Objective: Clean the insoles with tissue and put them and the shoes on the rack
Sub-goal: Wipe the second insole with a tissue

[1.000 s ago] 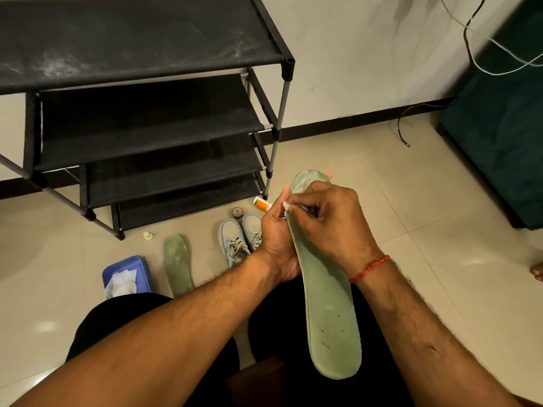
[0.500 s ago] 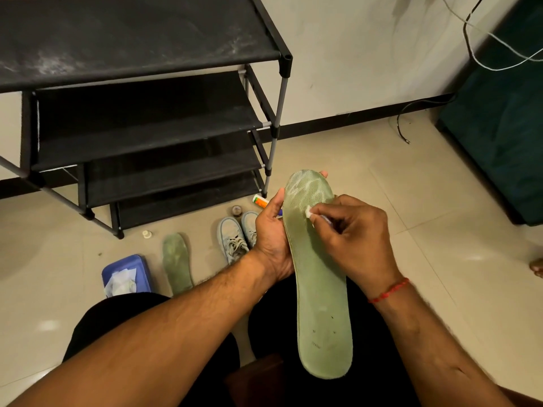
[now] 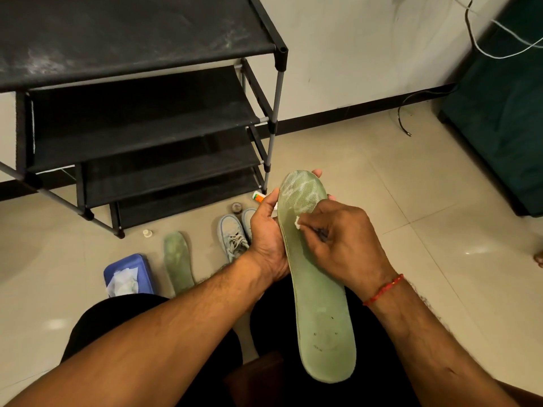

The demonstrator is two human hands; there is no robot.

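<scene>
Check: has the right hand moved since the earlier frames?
Yes. The right hand, pinching the tissue, has slid down the insole toward its heel, away from the rack.

No readable text
Small dark marks on the long green foam insole (image 3: pixel 323 318) and the label of the orange-and-white tube (image 3: pixel 258 197) are illegible.

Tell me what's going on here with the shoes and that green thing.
A seated person is cleaning a green insole over their lap. The left hand grips its edge near the toe end, while the right hand pinches a small wad of tissue against its top surface. The second insole and the pair of shoes lie on the floor in front of the rack, next to a blue tissue pack.
</scene>
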